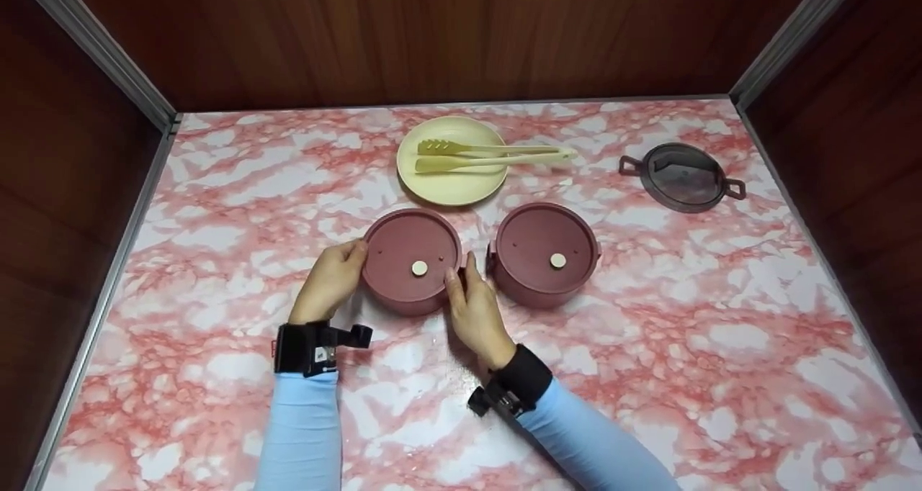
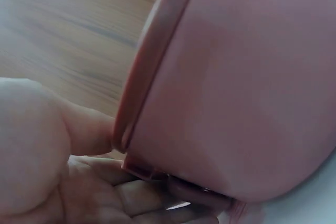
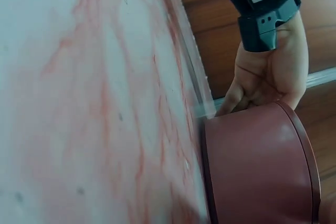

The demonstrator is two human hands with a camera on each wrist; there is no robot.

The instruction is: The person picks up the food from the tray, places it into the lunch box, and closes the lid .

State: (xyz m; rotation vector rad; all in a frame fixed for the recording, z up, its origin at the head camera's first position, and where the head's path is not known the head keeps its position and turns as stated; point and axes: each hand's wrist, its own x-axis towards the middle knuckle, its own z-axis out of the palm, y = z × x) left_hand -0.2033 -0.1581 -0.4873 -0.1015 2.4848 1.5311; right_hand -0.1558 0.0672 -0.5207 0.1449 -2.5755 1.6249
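Observation:
A dark pink lidded pot (image 1: pixel 410 242) with a small cream knob (image 1: pixel 420 268) sits between my two hands. My left hand (image 1: pixel 328 278) grips its left side; in the left wrist view the thumb (image 2: pixel 89 127) lies at the rim and the fingers reach under the side handle (image 2: pixel 199 192). On the right side, my right hand (image 1: pixel 479 318) holds the pot, thumb by the rim, its lower fingers hidden. From the right wrist, the pot wall (image 3: pixel 257 166) appears with my left hand (image 3: pixel 270 72) beyond it. A matching lidded pot (image 1: pixel 545 253) stands just right of my right hand.
Behind the pots lies a cream plate (image 1: pixel 454 192) carrying a slotted utensil (image 1: pixel 439 147) and a flat turner (image 1: pixel 432 165), handles pointing right. A small dark two-handled pan (image 1: pixel 684 178) stands at the back right. Wooden panels (image 1: pixel 446 37) enclose the marbled table (image 1: pixel 238 210).

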